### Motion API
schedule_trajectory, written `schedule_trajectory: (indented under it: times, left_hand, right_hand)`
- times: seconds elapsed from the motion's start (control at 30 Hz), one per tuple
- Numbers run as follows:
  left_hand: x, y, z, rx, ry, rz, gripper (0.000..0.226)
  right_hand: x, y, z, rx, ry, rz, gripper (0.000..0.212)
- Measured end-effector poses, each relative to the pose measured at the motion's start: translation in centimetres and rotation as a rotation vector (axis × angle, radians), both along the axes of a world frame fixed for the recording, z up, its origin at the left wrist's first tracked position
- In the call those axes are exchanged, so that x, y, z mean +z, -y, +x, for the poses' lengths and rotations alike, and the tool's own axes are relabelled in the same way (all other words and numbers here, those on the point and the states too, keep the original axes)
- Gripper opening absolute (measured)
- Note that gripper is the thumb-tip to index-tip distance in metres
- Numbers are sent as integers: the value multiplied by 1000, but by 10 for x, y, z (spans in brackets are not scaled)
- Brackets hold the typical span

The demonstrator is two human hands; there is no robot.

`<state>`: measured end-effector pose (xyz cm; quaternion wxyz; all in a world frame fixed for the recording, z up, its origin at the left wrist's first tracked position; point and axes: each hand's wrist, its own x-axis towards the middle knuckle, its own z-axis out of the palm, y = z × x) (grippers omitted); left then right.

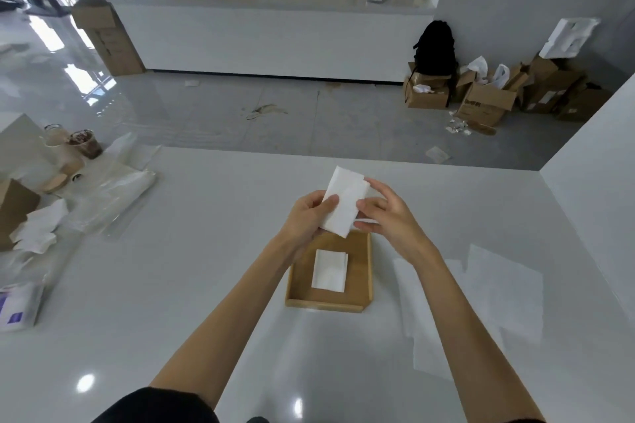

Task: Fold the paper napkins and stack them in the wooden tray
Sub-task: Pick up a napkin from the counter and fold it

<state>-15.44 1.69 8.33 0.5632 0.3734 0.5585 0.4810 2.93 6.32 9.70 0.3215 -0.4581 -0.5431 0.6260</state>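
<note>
Both hands are gripping one folded napkin between them: the left hand is pinching its near-left edge, the right hand its right edge. Just below the hands, the wooden tray is holding another folded napkin on the surface.

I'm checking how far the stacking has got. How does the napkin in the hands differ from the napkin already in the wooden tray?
The held napkin is up in the air, pinched between the left hand and right hand; the tray napkin lies flat on the floor of the wooden tray. The held napkin is tilted, the tray napkin roughly square with the tray walls. The held one hangs past the tray's far end. Both are white, folded rectangles.
</note>
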Motion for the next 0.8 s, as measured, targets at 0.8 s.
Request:
schedule_trajectory:
  times: [0.8]
  left_hand:
    - [-241,-12,-10,22,-508,-472,16]
  right_hand:
    - [-267,3,-53,-43,608,27,26]
